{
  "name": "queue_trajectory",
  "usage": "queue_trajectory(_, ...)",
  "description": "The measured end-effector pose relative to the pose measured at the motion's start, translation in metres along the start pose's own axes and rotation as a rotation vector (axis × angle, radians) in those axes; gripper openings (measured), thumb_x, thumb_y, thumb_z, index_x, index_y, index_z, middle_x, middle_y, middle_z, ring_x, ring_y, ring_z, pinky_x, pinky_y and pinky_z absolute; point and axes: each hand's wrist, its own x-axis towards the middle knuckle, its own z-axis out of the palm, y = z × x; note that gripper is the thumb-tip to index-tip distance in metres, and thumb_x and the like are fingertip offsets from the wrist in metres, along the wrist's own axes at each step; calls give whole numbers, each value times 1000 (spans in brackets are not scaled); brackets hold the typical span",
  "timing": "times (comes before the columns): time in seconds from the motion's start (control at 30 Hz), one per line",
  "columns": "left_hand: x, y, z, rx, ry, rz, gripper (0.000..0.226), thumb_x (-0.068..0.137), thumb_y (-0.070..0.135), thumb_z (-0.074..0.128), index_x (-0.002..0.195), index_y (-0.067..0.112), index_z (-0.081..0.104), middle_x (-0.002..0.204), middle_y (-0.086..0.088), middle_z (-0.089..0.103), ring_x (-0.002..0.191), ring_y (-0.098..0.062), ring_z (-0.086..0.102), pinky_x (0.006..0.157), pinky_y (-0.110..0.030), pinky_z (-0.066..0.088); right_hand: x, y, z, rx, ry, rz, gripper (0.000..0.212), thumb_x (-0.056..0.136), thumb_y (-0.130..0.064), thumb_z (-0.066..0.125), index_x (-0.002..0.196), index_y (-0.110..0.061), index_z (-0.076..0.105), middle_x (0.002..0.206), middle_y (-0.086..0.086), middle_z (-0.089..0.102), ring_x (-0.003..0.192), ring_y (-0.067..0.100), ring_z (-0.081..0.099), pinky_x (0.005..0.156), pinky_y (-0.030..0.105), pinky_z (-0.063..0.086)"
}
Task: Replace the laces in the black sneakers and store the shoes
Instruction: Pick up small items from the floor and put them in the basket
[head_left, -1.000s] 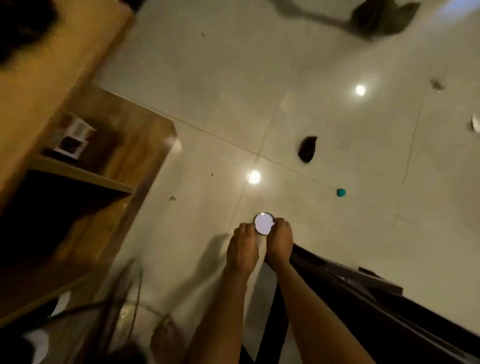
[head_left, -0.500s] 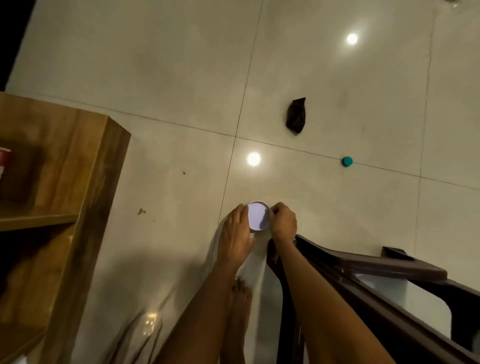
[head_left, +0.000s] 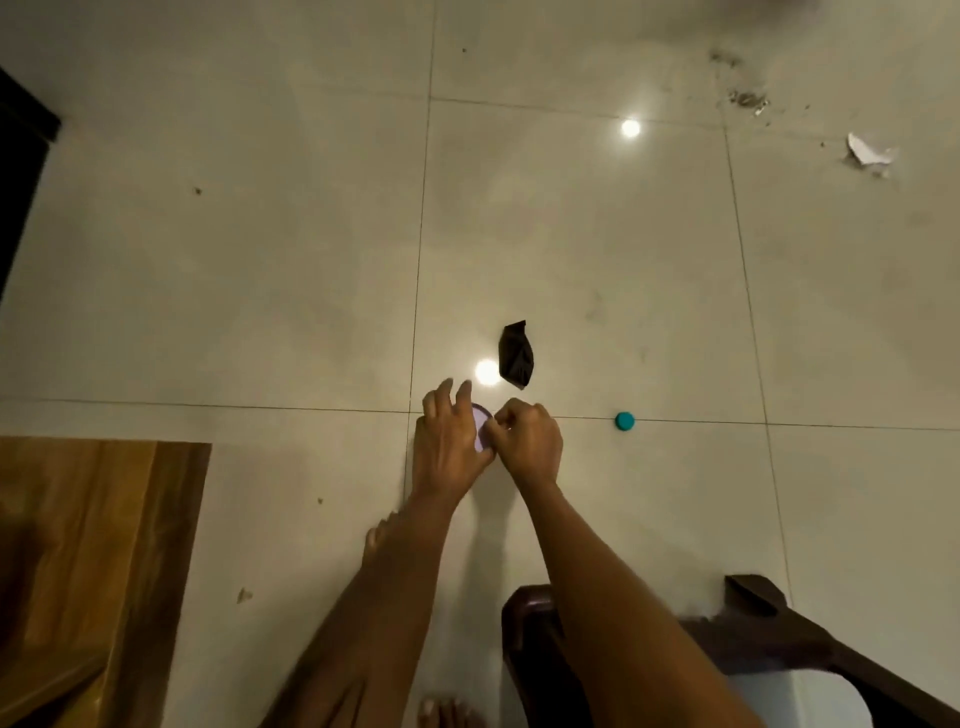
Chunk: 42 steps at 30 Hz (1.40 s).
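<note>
1. Both hands are raised over the tiled floor (head_left: 311, 260). The left hand (head_left: 449, 441) holds a small round pale disc (head_left: 482, 426) with its fingers partly spread; the right hand (head_left: 530, 441) is curled and pinches at the disc's edge.
2. No sneakers or laces are in view; their location cannot be told.
3. Risk: the disc may slip from this light hold and roll away.
4. Risk: bare feet (head_left: 384, 530) near a black wrapper (head_left: 515, 354), teal cap (head_left: 624, 421) and dark chair frame (head_left: 769, 623) invite a stumble.
</note>
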Motion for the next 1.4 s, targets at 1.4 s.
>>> queue_trajectory(1.4, -374, -44, -297, -80, 439, -805, 78, 61, 58, 75, 119, 7, 61, 106, -16, 65, 87, -30, 66, 67, -34, 53, -350, -299, -139, 245, -254, -254, 27, 98, -24, 47, 111, -7, 64, 103, 11, 61, 102, 26, 53, 72, 26, 38)
